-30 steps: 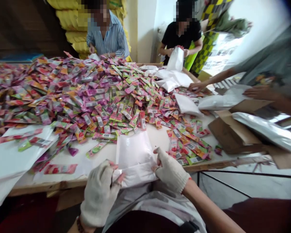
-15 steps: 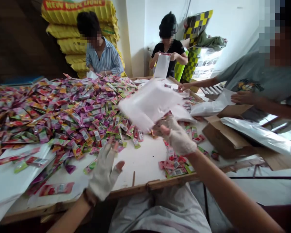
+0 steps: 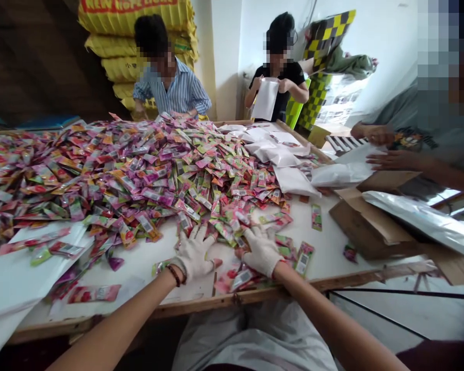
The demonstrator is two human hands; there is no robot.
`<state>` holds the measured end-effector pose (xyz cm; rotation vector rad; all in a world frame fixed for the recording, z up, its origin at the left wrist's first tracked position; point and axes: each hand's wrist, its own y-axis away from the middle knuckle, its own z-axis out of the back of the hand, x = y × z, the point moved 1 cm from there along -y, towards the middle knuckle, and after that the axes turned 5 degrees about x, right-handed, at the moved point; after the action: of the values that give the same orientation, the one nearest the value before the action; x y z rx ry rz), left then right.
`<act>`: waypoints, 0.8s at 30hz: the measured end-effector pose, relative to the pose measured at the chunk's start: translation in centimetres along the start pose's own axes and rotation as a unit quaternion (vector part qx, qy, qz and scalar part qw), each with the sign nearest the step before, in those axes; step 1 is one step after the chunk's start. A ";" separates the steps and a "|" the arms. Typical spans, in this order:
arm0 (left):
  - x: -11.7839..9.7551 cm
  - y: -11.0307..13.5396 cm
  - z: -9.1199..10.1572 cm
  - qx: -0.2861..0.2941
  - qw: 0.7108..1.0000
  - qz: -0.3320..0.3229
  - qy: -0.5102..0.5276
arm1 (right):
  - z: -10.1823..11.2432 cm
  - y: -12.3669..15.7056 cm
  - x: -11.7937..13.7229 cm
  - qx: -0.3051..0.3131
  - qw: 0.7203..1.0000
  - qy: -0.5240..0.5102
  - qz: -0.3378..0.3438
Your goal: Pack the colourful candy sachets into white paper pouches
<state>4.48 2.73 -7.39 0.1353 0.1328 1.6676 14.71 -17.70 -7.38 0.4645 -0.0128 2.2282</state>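
Note:
My left hand (image 3: 196,252), in a white fingertip-free glove, lies spread at the near edge of a big heap of small colourful packets (image 3: 158,170). A beaded bracelet (image 3: 175,274) circles its wrist. To its right, my right hand (image 3: 260,251), gloved the same way, rests with fingers stretched out on several packets. A pink packet (image 3: 227,280) lies between the two hands, near the table's front edge. Neither hand grips anything that I can see. White pouches (image 3: 280,147) lie beyond the heap, on its right side.
A stack of white bags (image 3: 23,278) sits at the near left. On the right stands an open cardboard box (image 3: 365,226) with a shiny plastic bag (image 3: 417,216) over it. Three people work around the table; one holds up a white pouch (image 3: 266,100).
My right hand has let go of the white pouch, which now lies among the others. Both hands have come down onto the packets, closer together.

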 end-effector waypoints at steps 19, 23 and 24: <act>0.4 1.5 6.0 -0.068 0.963 -0.238 0.108 | 1.4 -4.9 5.5 0.023 0.977 -0.076 0.198; -1.9 1.8 3.5 -0.040 0.969 -0.243 0.002 | -0.4 -6.4 6.8 0.040 0.985 -0.025 0.165; -2.2 1.9 3.0 -0.052 0.969 -0.241 0.009 | -0.5 -6.4 6.6 0.038 0.985 -0.029 0.167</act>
<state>3.33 0.36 -4.16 0.0055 0.0841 1.1871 15.48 -8.62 -6.64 0.6056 -0.0382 2.5502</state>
